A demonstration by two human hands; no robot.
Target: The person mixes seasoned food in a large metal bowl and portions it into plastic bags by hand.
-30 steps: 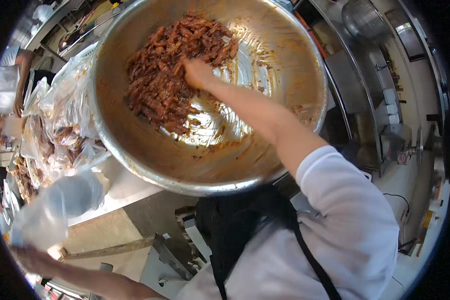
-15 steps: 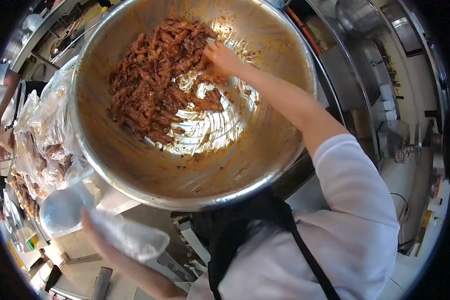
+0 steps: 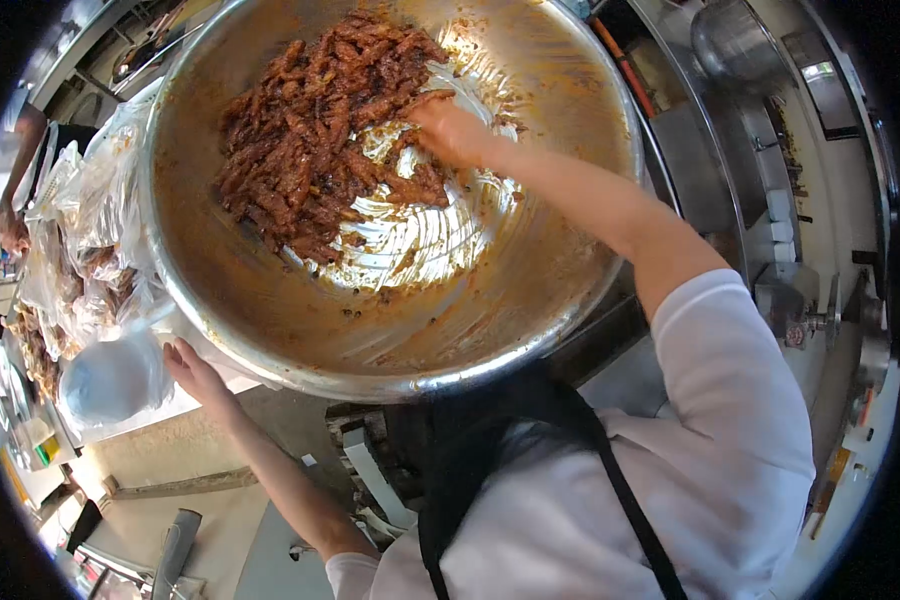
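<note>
A wide steel bowl [image 3: 390, 385] holds a heap of reddish-brown, sauce-coated pieces that look like chicken feet [image 3: 305, 150]. My right hand [image 3: 450, 133] reaches into the bowl at the heap's right edge. Its fingers curl into the pieces, and the fingertips are partly hidden. Outside the bowl's left rim is my left hand [image 3: 196, 372], fingers stretched out and nothing held. Close to its fingertips lies a round, pale blue bundle [image 3: 117, 380] wrapped in clear plastic. Sauce smears and small bits coat the bare steel around the heap.
Clear plastic bags [image 3: 105, 215] with pale brown pieces pile up left of the bowl. Another person's hand [image 3: 12, 232] is at the far left. A steel counter [image 3: 675, 110] stands on the right, with another steel bowl [image 3: 735, 45] beyond.
My left hand has moved up toward the bowl's rim; the blurred clear plastic bag beside it no longer shows there. My right hand has turned and stays at the heap's right edge.
</note>
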